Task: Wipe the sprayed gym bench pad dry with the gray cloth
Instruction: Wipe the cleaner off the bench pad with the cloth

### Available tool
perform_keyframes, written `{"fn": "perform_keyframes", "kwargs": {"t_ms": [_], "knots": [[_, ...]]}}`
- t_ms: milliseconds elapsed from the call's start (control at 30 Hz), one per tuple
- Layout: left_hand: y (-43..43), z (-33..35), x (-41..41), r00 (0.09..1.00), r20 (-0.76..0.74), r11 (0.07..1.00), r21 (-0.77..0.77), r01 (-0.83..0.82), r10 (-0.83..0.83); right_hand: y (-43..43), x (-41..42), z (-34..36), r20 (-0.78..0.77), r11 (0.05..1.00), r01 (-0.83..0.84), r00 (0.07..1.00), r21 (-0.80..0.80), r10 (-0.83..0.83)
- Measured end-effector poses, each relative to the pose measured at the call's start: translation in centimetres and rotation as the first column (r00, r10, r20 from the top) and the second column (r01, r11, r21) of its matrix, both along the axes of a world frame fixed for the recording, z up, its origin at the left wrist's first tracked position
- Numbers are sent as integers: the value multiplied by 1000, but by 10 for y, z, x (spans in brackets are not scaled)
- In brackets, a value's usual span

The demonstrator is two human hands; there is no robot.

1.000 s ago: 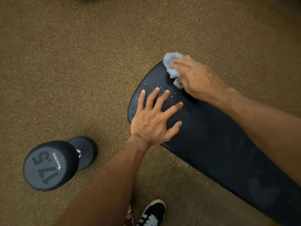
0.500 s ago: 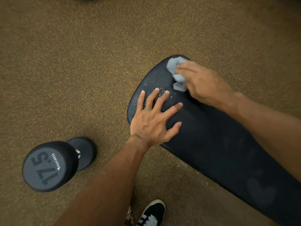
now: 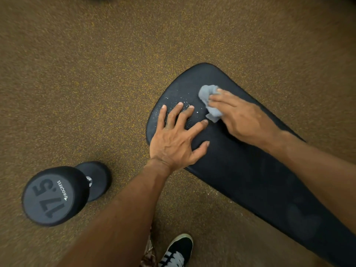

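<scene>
A black dumbbell marked "17.5" and "PROGRESS" stands on one end on the speckled brown floor at the lower left of the frame, well apart from the bench. A bare forearm rises from the bottom edge toward the centre, where the person's left hand lies palm down on the near left corner of the black bench pad. Its fingers are straight and spread wide, gripping nothing and pressed flat on the textured vinyl. At the bottom centre, the toe of a black and white shoe shows on the floor beside the pad's edge.

Small bright droplets glint on the pad around and just beyond the left fingertips, thickest toward the rounded end at centre frame.

Just right of those droplets sits the gray cloth, bunched into a wad on the pad's upper end. The right hand covers most of it, its fingers bent over the wad and holding it down against the pad. One fold shows past the fingertips and another below the hand's near side. The right forearm crosses the pad from the right edge of the frame. The pad itself runs from its rounded end at upper centre down to the lower right corner, its surface there dull and dark.
</scene>
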State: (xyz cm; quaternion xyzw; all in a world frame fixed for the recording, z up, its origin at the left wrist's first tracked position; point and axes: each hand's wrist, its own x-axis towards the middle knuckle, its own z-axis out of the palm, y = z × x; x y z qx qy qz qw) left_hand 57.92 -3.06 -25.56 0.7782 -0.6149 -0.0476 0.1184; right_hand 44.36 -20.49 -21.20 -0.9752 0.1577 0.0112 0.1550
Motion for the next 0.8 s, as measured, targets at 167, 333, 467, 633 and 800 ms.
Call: {"fn": "perform_keyframes", "kwargs": {"t_ms": [167,333,467,633,800], "knots": [[0,-2,-1,1000,-11,1000,-15,-4,4,-5,40,-2,78,958,284,955,39,-286],[2,-6,1,999,-47,998,-58,-10,7,31,29,-11,81,983,154,983,96,-162],[2,-7,0,998,-58,995,-100,-29,23,19,-6,7,-25,993,114,993,2,-114],[2,-7,0,996,-82,994,-100,-30,22,13,38,-1,53,880,468,880,76,-473],[4,-2,3,975,-222,982,-186,-31,-11,59,30,-2,122,958,243,957,155,-263]]}}
